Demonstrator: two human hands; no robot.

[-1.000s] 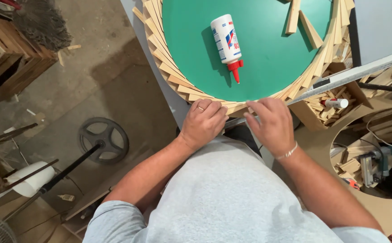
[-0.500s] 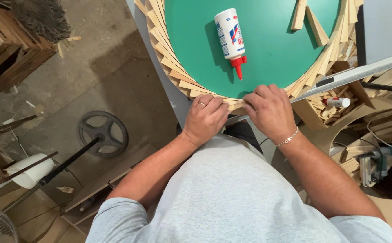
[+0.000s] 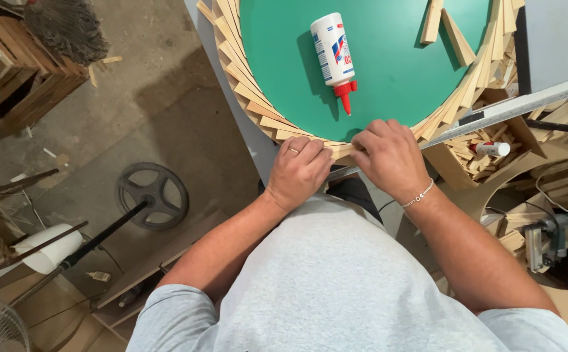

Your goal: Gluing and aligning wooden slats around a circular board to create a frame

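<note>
A round green board (image 3: 388,72) is ringed by overlapping thin wooden strips (image 3: 245,85). My left hand (image 3: 299,169), with a ring on one finger, and my right hand (image 3: 388,156), with a bracelet at the wrist, both press on a wooden strip (image 3: 341,151) at the near edge of the ring. Their fingers are curled down onto the wood. A white glue bottle (image 3: 331,49) with a red nozzle lies on the green board just beyond my hands. Two loose wooden pieces (image 3: 443,26) lie on the board at the far right.
A box of wood offcuts (image 3: 473,156) with a small white bottle (image 3: 492,148) stands to the right, below a metal ruler (image 3: 512,107). A wooden crate (image 3: 17,72) stands at far left. A black wheel on a pole (image 3: 152,193) lies on the concrete floor.
Both hands have stayed on the strip at the ring's near edge, with small shifts of the fingers. The view has moved slightly.
</note>
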